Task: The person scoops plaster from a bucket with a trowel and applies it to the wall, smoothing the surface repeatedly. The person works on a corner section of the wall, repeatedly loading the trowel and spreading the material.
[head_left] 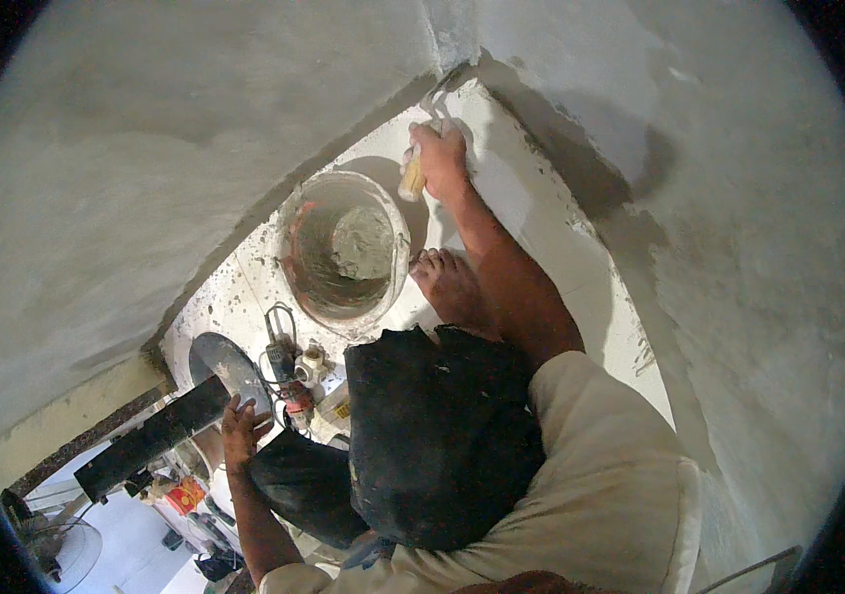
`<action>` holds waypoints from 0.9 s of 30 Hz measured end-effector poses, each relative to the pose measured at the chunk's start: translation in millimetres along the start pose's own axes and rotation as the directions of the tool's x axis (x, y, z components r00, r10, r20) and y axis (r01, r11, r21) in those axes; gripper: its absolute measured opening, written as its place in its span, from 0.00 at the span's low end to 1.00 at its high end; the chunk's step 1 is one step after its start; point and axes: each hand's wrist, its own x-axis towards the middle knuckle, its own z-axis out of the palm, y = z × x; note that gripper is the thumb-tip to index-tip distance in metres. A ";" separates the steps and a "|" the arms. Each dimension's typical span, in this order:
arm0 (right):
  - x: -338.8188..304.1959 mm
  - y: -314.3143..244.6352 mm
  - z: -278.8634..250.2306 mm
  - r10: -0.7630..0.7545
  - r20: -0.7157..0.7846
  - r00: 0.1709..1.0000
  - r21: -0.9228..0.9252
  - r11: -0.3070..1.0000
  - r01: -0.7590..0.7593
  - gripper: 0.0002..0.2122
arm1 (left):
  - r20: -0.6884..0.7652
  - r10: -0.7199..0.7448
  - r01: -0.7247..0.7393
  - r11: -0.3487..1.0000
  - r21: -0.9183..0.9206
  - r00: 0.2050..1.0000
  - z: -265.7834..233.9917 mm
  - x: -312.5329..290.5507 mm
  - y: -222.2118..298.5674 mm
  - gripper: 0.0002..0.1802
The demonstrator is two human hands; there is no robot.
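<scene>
My right hand is closed around the pale wooden handle of a trowel. Its metal blade reaches into the corner where the two grey walls meet the white floor. Left of that hand stands a round bucket with grey mortar inside. At lower left, my left hand has its fingers apart, touching the lower edge of a dark round plate. A long black bar extends from this plate down and left. Whether the fingers grip the plate is unclear.
A corded power tool and a white pipe fitting lie below the bucket. My bare foot is close to the bucket's right side. Walls rise on both sides. A fan and scattered items sit at far lower left.
</scene>
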 end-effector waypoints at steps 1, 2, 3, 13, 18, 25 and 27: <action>-11.5 -0.8 2.2 -0.007 0.012 1.000 0.024 1.000 0.007 0.07 | 0.002 -0.001 0.001 1.000 0.003 1.000 -0.1 0.9 1.4 0.43; -18.0 -4.3 6.9 -0.013 0.024 1.000 0.047 0.999 0.012 0.07 | 0.002 -0.002 0.002 1.000 0.005 1.000 -0.4 1.4 2.7 0.43; -15.4 -4.8 5.0 0.023 -0.020 1.000 0.071 0.997 -0.022 0.07 | 0.021 0.027 -0.027 1.000 -0.002 0.999 -3.3 2.9 -0.2 0.44; -13.5 -11.8 27.2 -0.009 0.026 1.000 0.176 0.984 0.004 0.08 | -0.007 0.015 -0.015 1.000 -0.020 1.000 0.6 -1.9 -1.8 0.44; 4.5 2.0 22.0 0.140 -0.016 0.990 0.295 0.947 -0.129 0.09 | 0.047 0.061 -0.060 0.998 -0.033 0.997 1.8 2.3 3.9 0.44; -0.3 7.6 60.1 -0.028 -0.106 0.994 0.023 0.999 0.030 0.09 | 0.019 0.017 -0.016 0.999 -0.027 1.000 -5.5 5.1 -3.7 0.44; -23.2 10.6 49.4 0.016 -0.037 0.999 0.137 0.991 -0.010 0.09 | 0.015 0.005 -0.004 0.999 -0.034 1.000 -1.7 3.5 -1.6 0.44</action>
